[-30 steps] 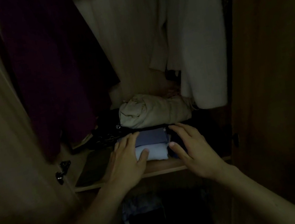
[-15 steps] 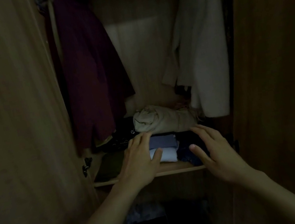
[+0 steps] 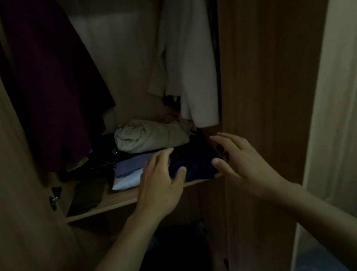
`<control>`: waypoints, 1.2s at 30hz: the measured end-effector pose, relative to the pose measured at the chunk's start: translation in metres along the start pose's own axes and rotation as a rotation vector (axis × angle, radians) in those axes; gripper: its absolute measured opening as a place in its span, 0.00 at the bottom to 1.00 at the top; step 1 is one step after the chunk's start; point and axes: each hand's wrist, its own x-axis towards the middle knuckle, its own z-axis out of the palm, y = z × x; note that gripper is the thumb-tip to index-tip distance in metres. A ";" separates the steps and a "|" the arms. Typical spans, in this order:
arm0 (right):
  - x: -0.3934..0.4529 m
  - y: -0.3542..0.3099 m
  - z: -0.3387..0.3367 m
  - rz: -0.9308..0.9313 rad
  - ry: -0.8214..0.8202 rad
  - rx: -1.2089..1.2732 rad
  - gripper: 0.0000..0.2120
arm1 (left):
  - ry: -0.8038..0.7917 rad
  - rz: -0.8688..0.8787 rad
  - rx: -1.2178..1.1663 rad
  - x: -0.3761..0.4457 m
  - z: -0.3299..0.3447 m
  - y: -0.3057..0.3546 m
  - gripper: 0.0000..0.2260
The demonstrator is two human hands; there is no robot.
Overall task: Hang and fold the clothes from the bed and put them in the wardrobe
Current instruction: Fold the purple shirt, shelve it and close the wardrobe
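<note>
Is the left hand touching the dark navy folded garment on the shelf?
Touching. The head view shows the left hand with its fingers laid over the dark navy folded garment and its thumb against the front edge, no gap visible.

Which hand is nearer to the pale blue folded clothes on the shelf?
Left. The left hand lies right beside the pale blue folded clothes, at their right edge. The right hand is farther right, across the dark folded garment.
</note>
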 end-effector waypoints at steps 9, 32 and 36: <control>0.000 0.050 -0.058 -0.017 0.103 0.050 0.27 | -0.018 0.038 0.073 0.032 0.040 0.074 0.23; 0.007 0.179 -0.125 0.016 0.362 0.330 0.36 | -0.039 0.025 0.071 0.059 0.141 0.161 0.30; 0.009 0.162 -0.116 -0.034 0.337 0.387 0.33 | -0.027 0.026 0.098 0.054 0.135 0.160 0.27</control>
